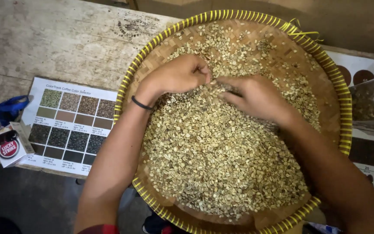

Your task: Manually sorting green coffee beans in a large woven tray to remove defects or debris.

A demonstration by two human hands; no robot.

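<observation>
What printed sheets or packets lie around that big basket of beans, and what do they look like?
Colour chart: left of the basket, white sheet with a grid of green-to-black bean photos.
Small box: far left table edge, white with a red disc.
Printed sheets: right of the basket, white with dark brown circles and squares.

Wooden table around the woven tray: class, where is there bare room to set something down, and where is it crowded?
Bare wood lies at the table's far left, bordered by the colour chart below and the woven tray's yellow rim. Crowded: the tray, heaped with pale beans under the left hand and right hand; the near-left edge holds a small box.
</observation>
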